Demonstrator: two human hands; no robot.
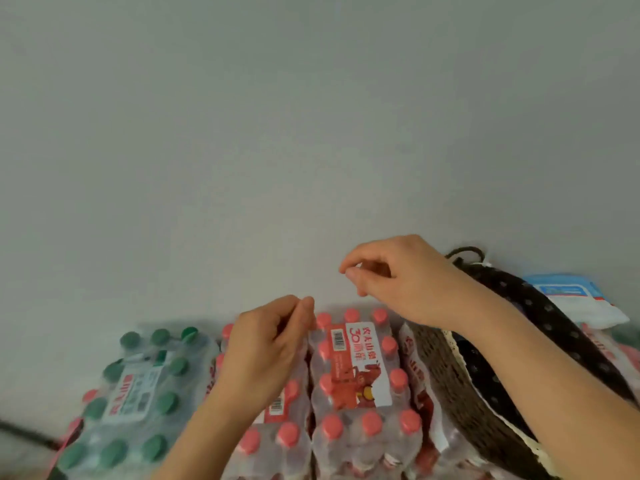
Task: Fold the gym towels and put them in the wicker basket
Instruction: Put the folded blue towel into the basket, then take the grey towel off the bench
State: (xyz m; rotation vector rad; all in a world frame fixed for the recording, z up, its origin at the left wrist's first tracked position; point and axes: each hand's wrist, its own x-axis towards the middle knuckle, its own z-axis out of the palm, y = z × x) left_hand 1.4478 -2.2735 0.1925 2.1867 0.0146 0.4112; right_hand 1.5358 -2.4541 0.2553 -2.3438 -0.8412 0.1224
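No gym towel shows in the head view. The wicker basket (446, 375) stands at the right on shrink-wrapped bottle packs; it has brown woven walls and a dark polka-dot lining. My right hand (398, 278) hovers in front of the wall just left of the basket, its fingers curled with thumb and fingertips pinched together, and nothing is visible between them. My right forearm crosses over the basket. Lower and to the left, my left hand (266, 344) hangs over the red-capped bottles, also with fingers curled and thumb against fingertips, holding nothing I can see.
Packs of red-capped water bottles (356, 372) fill the middle, and a green-capped pack (138, 386) lies to the left. A white and blue packet (575, 299) sits behind the basket. A plain grey wall (311, 133) rises right behind everything.
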